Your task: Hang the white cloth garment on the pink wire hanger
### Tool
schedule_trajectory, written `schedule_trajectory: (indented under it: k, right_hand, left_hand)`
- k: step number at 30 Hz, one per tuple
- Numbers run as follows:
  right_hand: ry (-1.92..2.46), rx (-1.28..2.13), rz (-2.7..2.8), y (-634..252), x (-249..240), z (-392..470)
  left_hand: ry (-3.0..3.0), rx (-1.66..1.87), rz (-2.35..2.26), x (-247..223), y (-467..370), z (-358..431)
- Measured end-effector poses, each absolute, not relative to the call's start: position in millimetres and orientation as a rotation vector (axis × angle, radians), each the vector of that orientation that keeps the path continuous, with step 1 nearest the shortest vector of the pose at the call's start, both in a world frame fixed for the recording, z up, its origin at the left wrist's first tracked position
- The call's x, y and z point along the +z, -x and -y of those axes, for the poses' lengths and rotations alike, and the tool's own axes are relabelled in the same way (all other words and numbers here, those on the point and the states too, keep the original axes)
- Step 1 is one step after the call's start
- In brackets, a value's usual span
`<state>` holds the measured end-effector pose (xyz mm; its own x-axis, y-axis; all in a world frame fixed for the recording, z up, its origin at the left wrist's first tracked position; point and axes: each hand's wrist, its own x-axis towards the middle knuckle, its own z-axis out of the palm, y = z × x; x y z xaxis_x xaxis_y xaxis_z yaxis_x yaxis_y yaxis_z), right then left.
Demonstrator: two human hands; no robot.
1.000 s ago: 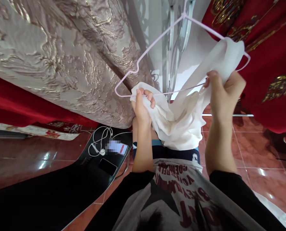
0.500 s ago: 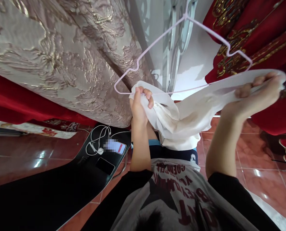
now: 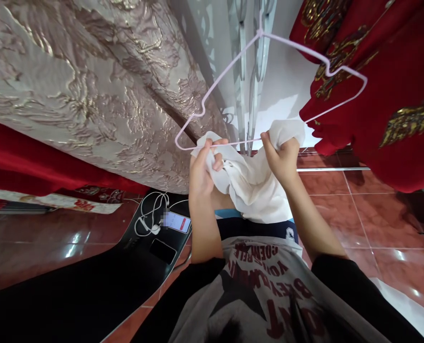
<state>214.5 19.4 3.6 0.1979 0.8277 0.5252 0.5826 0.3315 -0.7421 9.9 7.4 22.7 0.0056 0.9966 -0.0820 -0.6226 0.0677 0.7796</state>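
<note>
A pale pink clothes hanger hangs in front of me, its lower bar running between my hands. White cloth droops in folds over my lap, its upper edge gathered at both hands; I cannot tell what kind of garment it is. My left hand is closed on the cloth and the left part of the hanger's bar. Farther right, my right hand grips a bunched part of the cloth close to the bar, thumb up against it. Its other fingers are hidden behind the fabric.
A black chair seat at my left holds a lit phone, a dark phone and white earphones. Patterned beige fabric hangs at left, red embroidered fabric at right. Reddish tiles cover the floor.
My right hand has moved left, toward the left hand, bringing its end of the cloth in to the hanger's bar. The stretched cloth now hangs slack. My left hand keeps its grip.
</note>
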Motion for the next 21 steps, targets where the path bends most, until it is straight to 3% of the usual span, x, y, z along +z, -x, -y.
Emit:
schedule_trajectory:
  k: [7, 13, 21]
  right_hand:
    - [1.303, 0.298, 1.498, -212, 4, -20]
    - [1.258, 0.288, 1.473, -204, -7, -19]
    - [1.261, 0.335, 1.555, -219, 7, -4]
  left_hand:
    - [-0.812, 1.648, -1.008, 47, 44, -2]
    - [-1.224, 1.555, -1.242, 80, 23, -12]
    - [-1.693, 1.492, -1.211, 78, 8, -32]
